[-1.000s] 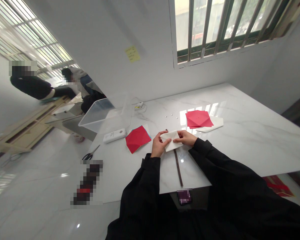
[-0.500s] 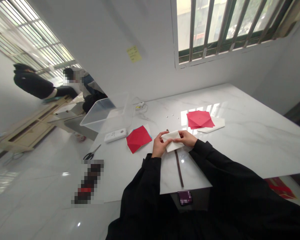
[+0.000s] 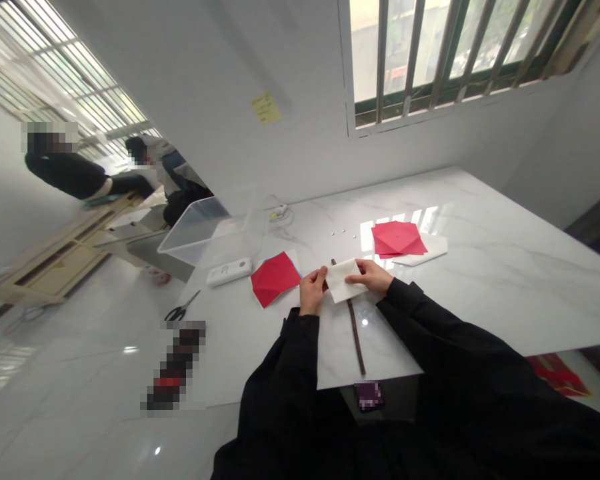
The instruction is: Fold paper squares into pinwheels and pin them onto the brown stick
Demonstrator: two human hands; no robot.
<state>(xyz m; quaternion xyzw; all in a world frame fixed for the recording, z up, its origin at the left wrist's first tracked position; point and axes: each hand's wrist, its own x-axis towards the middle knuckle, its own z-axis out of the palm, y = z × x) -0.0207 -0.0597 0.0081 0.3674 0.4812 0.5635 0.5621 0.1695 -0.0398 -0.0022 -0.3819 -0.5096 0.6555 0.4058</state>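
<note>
Both hands hold a piece of cream paper (image 3: 341, 285) over the table's near part. My left hand (image 3: 312, 291) pinches its left edge between thumb and fingers. On the right side, my right hand (image 3: 373, 277) grips the paper, thumb on top and fingers partly hidden behind it. A thin dark brown stick (image 3: 357, 340) lies on the table beneath the paper, its near end toward me and its tip showing above. Left of my left hand is a red sheet of paper (image 3: 276, 279). Beyond my right hand, creased red paper (image 3: 398, 239) rests on a cream sheet (image 3: 433, 249).
Several small beads (image 3: 343, 231) dot the white marble-patterned table (image 3: 505, 280). At the left stand a clear plastic bin (image 3: 195, 230), a white box-like device (image 3: 229, 272) and black scissors (image 3: 180, 310). A cable (image 3: 281, 212) lies by the wall. Two people are in the background.
My left thumb has drawn back from the paper's middle to its left edge, and the left hand shifted slightly left. The right hand keeps its grip.
</note>
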